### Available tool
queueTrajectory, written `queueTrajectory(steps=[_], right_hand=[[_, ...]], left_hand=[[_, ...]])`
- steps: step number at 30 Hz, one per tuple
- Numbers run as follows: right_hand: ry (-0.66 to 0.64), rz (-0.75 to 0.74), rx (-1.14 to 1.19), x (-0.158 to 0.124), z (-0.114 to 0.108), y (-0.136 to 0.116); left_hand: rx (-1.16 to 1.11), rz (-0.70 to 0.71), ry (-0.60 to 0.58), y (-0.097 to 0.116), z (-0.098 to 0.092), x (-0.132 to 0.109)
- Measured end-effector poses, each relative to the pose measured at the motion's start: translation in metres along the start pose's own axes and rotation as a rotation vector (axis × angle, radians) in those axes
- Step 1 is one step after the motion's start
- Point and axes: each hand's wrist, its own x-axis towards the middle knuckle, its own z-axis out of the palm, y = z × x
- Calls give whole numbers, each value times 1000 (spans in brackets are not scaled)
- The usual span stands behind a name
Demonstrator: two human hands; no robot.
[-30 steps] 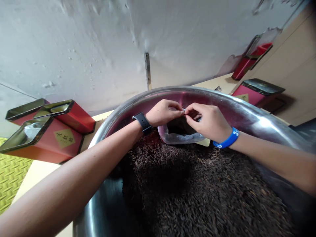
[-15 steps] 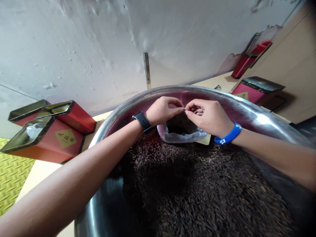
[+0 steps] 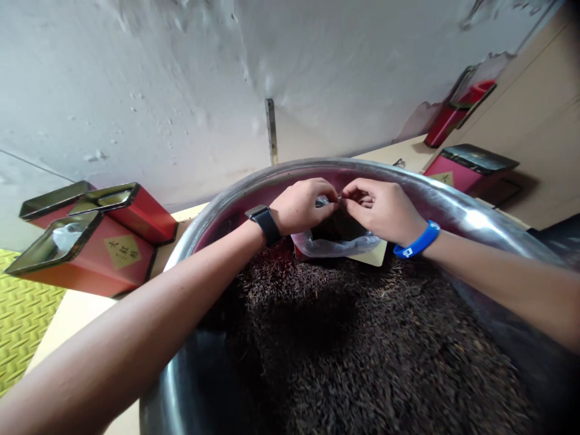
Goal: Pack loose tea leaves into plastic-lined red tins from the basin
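Note:
Both hands meet over a tin standing among the loose dark tea leaves (image 3: 399,344). My left hand (image 3: 306,204), with a black watch at the wrist, pinches the clear plastic bag (image 3: 338,246) that lines the tin. My right hand (image 3: 383,208), wearing a blue wristband, has thumb and forefinger pinched at the bag's far edge, almost touching the left fingertips. The bag's near edge folds out over the tin's rim, and its inside looks dark. Part of a yellow label (image 3: 372,255) shows below the bag. Most of the tin is hidden.
A large metal basin (image 3: 179,266) surrounds the tea and the tin. At the left stand several red tins (image 3: 102,254), one with plastic inside. Two more are at the right: a nearer tin (image 3: 471,169) and a farther tin (image 3: 446,124). A peeling wall (image 3: 181,90) rises behind.
The left fingers have curled in more, and the fingertips of both hands have drawn slightly apart. More of the yellow label and a bit of red tin now show under the bag's near edge.

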Motion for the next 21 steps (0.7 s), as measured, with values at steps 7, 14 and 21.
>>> queueTrajectory(steps=[7,14,21], right_hand=[[-8,-170,-158,-4,1,-6],[-33,-219,-230,-4,2,-1],[-49,-231,-255,-4,1,-4]], left_hand=[[37,27,-21,-6,1,-1],[44,22,-44,-2,0,0],[31,40,-27,-7,2,1]])
